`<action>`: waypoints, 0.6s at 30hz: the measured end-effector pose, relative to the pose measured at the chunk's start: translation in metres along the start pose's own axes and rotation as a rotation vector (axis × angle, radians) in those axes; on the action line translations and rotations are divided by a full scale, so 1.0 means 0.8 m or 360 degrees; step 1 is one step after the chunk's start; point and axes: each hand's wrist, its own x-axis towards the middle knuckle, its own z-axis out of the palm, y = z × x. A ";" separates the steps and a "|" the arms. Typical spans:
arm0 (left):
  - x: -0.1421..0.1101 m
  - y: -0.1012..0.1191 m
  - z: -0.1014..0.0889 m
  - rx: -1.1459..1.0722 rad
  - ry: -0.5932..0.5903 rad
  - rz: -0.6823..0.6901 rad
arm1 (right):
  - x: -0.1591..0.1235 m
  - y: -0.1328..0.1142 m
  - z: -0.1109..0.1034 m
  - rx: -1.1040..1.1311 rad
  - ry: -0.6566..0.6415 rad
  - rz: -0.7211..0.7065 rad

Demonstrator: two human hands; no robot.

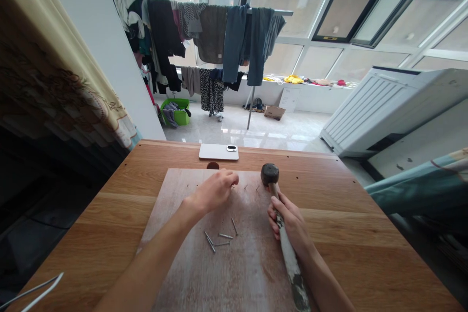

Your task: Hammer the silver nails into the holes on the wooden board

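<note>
My right hand [288, 219] is wrapped round the handle of a hammer [288, 253]. Its dark, rounded head points away from me, above the board's right edge, and pale flaking stuff covers the handle. My left hand [215, 187] is closed in a pinch over the far part of a pale wooden board [204, 282]. A bit of a nail [233, 186] shows below its fingertips; the rest is hidden. To the right of those fingers, two thin nails [257, 188] stick up from the board. Several loose nails [225, 236] lie nearer me on the board.
The board lies on a wooden table [329, 243]. At the table's far edge is a white phone [218, 152], with a dark round spot [212, 165] just in front of it. Beyond are a clothes rack [274, 11] and a green basket [182, 116]. Curtains hang at both sides.
</note>
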 end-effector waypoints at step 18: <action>0.003 -0.006 0.008 -0.0105 -0.0004 0.0085 | 0.000 -0.001 0.000 0.0021 -0.0006 0.0019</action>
